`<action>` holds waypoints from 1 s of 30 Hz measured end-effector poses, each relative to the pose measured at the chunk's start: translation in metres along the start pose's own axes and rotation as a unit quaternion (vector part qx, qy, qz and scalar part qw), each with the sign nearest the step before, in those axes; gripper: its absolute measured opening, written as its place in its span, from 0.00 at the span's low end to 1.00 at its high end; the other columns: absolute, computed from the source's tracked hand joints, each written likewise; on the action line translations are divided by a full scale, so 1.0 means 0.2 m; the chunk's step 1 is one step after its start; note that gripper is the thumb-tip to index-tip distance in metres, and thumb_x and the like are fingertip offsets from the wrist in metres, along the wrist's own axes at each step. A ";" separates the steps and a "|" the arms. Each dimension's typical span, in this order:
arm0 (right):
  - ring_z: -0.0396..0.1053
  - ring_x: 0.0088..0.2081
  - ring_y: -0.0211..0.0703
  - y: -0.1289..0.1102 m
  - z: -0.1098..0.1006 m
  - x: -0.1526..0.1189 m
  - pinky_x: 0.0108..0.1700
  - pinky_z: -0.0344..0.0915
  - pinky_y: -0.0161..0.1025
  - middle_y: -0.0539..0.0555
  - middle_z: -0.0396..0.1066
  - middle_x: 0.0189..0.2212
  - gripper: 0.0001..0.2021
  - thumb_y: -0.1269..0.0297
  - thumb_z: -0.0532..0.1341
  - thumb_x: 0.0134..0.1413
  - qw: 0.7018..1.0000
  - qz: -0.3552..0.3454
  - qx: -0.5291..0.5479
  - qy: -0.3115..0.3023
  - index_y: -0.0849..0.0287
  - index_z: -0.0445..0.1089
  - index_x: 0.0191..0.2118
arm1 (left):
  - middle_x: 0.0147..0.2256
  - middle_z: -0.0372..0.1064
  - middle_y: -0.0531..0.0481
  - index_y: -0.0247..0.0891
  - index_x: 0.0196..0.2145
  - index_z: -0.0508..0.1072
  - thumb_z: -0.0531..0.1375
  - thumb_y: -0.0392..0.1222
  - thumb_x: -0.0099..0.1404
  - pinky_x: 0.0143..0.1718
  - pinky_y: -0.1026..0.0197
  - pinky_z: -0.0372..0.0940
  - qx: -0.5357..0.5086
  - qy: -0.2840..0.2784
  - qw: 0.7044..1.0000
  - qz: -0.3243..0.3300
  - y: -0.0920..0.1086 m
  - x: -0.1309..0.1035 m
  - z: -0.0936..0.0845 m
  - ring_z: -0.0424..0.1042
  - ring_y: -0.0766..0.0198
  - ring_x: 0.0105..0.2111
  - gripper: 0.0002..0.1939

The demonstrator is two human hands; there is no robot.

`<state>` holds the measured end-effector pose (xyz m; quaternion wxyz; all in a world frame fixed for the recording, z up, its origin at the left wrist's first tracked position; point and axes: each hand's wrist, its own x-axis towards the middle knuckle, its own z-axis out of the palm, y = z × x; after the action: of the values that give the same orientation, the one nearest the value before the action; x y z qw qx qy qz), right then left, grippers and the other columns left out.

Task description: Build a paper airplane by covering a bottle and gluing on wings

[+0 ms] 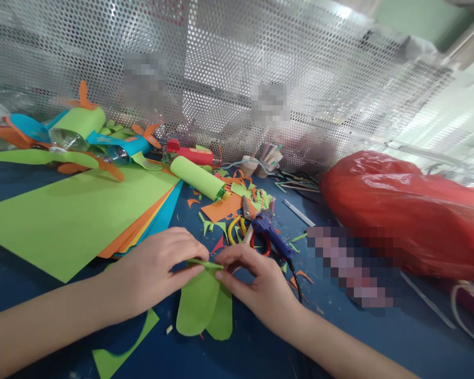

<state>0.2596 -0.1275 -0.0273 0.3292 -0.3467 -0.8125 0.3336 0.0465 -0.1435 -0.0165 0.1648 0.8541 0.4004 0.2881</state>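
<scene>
Both hands pinch the top edge of a green foam cutout (199,305) with two rounded lobes hanging down. My left hand (158,271) grips the folded edge between thumb and fingers on its left side. On the other end, my right hand (256,279) does the same, fingertips close to the left ones. Just beyond the right hand lie a blue glue gun (274,234) and scissors with yellow handles (235,229). A curved green offcut (128,345) rests on the table below my left forearm.
Coloured foam sheets (87,205) are stacked at left, with bottle-and-foam propeller models (79,126) behind them. A green-wrapped bottle (199,178) lies among scraps at the centre. Cups of sticks (264,166) stand by the perforated metal screen (221,58). A red plastic bag (403,210) bulges at right.
</scene>
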 end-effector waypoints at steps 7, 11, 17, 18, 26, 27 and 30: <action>0.72 0.30 0.35 0.00 0.01 -0.01 0.33 0.67 0.29 0.48 0.74 0.28 0.03 0.71 0.61 0.55 0.999 -0.005 -0.017 0.040 0.57 0.70 0.34 | 0.33 0.71 0.56 0.42 0.34 0.71 0.58 0.38 0.63 0.38 0.65 0.65 -0.221 -0.025 0.958 -0.180 0.03 0.01 0.00 0.71 0.66 0.34 0.02; 0.71 0.30 0.34 0.00 0.00 -0.01 0.33 0.67 0.29 0.49 0.74 0.29 0.04 0.73 0.61 0.54 0.998 -0.036 -0.033 0.051 0.58 0.71 0.34 | 0.32 0.70 0.58 0.42 0.33 0.71 0.59 0.37 0.62 0.39 0.67 0.65 -0.332 -0.022 0.921 -0.204 -0.01 0.00 0.03 0.71 0.67 0.34 0.02; 0.72 0.33 0.35 0.00 -0.02 -0.01 0.37 0.68 0.31 0.49 0.74 0.31 0.06 0.75 0.60 0.55 0.994 -0.094 -0.035 0.051 0.57 0.70 0.32 | 0.29 0.68 0.58 0.41 0.31 0.72 0.63 0.38 0.58 0.35 0.68 0.64 -0.424 -0.001 0.867 -0.262 -0.01 0.00 0.05 0.69 0.68 0.32 0.02; 0.72 0.33 0.36 0.00 -0.02 -0.01 0.37 0.68 0.31 0.49 0.74 0.31 0.06 0.76 0.60 0.55 0.993 -0.100 -0.033 0.048 0.57 0.70 0.32 | 0.29 0.68 0.57 0.40 0.31 0.72 0.63 0.39 0.57 0.35 0.68 0.64 -0.431 0.002 0.861 -0.271 0.00 0.00 0.05 0.69 0.68 0.32 0.03; 0.73 0.31 0.35 -0.01 -0.01 -0.01 0.36 0.69 0.29 0.50 0.76 0.30 0.04 0.72 0.62 0.54 0.998 -0.039 -0.015 0.040 0.57 0.72 0.34 | 0.30 0.69 0.56 0.41 0.31 0.73 0.62 0.39 0.59 0.37 0.66 0.65 -0.370 0.016 0.895 -0.250 0.02 0.00 0.05 0.70 0.66 0.33 0.01; 0.73 0.31 0.35 -0.01 -0.01 0.00 0.35 0.69 0.29 0.49 0.76 0.29 0.03 0.72 0.62 0.54 0.999 -0.024 -0.012 0.036 0.57 0.72 0.34 | 0.30 0.69 0.56 0.41 0.30 0.73 0.61 0.39 0.59 0.37 0.66 0.65 -0.360 0.020 0.899 -0.251 0.03 -0.01 0.05 0.70 0.66 0.33 0.01; 0.73 0.29 0.34 -0.01 -0.01 0.00 0.33 0.69 0.27 0.48 0.76 0.28 0.05 0.73 0.61 0.53 0.999 -0.009 -0.033 0.038 0.57 0.72 0.34 | 0.30 0.70 0.56 0.41 0.30 0.73 0.61 0.39 0.60 0.37 0.66 0.65 -0.347 0.028 0.903 -0.254 0.03 -0.01 0.05 0.70 0.66 0.33 0.02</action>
<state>0.2594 -0.1281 -0.0244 0.3510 -0.3628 -0.8129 0.2904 0.0561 -0.1502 -0.0220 0.5067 0.6039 0.4828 0.3813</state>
